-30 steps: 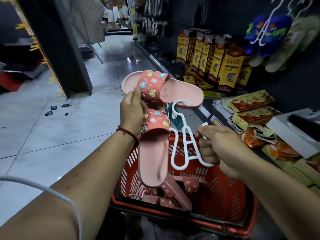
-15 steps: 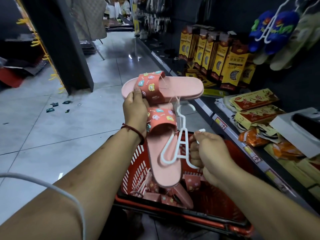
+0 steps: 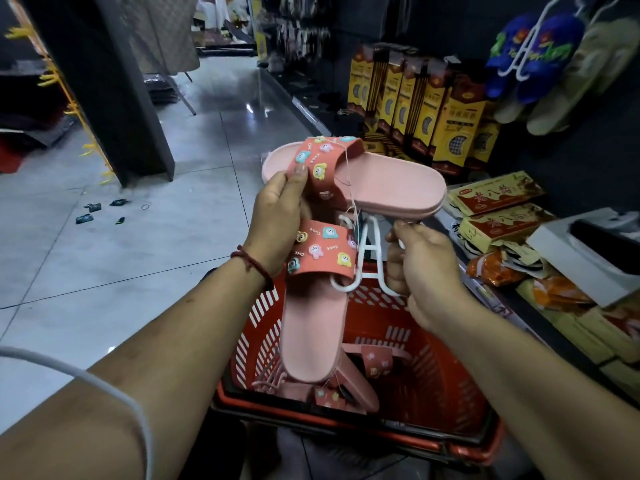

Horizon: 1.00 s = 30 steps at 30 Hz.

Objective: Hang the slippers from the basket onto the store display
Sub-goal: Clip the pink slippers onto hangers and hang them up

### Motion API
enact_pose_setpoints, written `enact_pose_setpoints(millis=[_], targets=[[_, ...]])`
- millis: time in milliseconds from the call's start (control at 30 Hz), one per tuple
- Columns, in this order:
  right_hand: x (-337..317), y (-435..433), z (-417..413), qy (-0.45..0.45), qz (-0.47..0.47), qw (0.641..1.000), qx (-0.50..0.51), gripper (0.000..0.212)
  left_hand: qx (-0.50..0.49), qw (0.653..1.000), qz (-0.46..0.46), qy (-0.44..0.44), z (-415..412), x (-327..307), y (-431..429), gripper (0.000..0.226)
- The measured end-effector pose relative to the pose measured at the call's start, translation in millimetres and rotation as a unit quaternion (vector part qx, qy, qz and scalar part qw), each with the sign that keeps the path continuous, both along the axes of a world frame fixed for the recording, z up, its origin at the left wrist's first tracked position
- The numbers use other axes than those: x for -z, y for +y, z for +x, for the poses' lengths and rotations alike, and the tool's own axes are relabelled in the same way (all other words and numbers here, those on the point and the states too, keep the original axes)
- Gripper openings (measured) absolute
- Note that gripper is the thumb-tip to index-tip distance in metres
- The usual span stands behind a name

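The floor (image 3: 173,254) is of pale grey shining tiles. Near its left side lie some small dark pieces (image 3: 93,207) and one thin ring (image 3: 146,206), near each other. A dark pillar (image 3: 131,98) stands on the tiles behind them. The red basket (image 3: 450,393) is at the near edge; what it rests on I cannot tell. Inside it lie pink slippers (image 3: 356,386), one across another. Along the right side runs a low shelf (image 3: 493,303). At its far end yellow boxes (image 3: 453,133) stand upright in a row; nearer lie flat red-and-yellow packets (image 3: 495,195), orange packets (image 3: 491,270) and a white box (image 3: 581,268).
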State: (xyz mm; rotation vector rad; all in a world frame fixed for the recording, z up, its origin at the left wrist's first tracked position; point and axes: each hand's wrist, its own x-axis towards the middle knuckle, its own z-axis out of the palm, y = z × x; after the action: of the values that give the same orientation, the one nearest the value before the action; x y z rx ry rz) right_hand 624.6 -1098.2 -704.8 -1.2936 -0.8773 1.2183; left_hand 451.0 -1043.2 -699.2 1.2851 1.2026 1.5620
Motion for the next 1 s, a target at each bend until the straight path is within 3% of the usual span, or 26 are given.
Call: enact_pose_setpoints(millis=[333,433,533,600,700,800,900,1000], targets=[[-1.6,4.2,9.8,-0.099,0.081,0.992,0.019,0.034,0.075,0.996,-0.021,0.045,-7.0,11.0,4.8,0.031],[2.0,7.4,13.9,-0.060,0.075,0.995,0.013,0.033,0.127,0.990,-0.033,0.054,-7.7,12.0,3.6,0.057],[4.9,8.6,16.6,-0.052,0.069,0.996,0.001,0.029,0.145,0.979,-0.055,0.129,-11.2,17.8,4.7,0.091],[7.6,9.3,18.3,-0.070,0.075,0.995,0.006,0.027,0.148,0.973,-0.053,0.172,-10.1,21.5,3.5,0.097],[9.7,10.0,19.7,-0.109,0.076,0.991,0.022,0.027,0.111,0.977,-0.014,0.179,-0.6,23.1,-0.8,0.084],[9.2,11.5,17.7,-0.088,0.055,0.994,0.037,0.025,0.062,0.985,0.037,0.154,9.7,18.5,-5.2,0.064],[11.9,14.3,17.3,-0.116,0.061,0.990,0.061,0.026,0.081,0.988,0.038,0.129,12.5,17.9,-3.4,0.058],[14.8,14.0,18.7,-0.126,0.089,0.986,0.065,0.024,0.078,0.983,0.030,0.162,13.7,17.7,-4.9,0.055]])
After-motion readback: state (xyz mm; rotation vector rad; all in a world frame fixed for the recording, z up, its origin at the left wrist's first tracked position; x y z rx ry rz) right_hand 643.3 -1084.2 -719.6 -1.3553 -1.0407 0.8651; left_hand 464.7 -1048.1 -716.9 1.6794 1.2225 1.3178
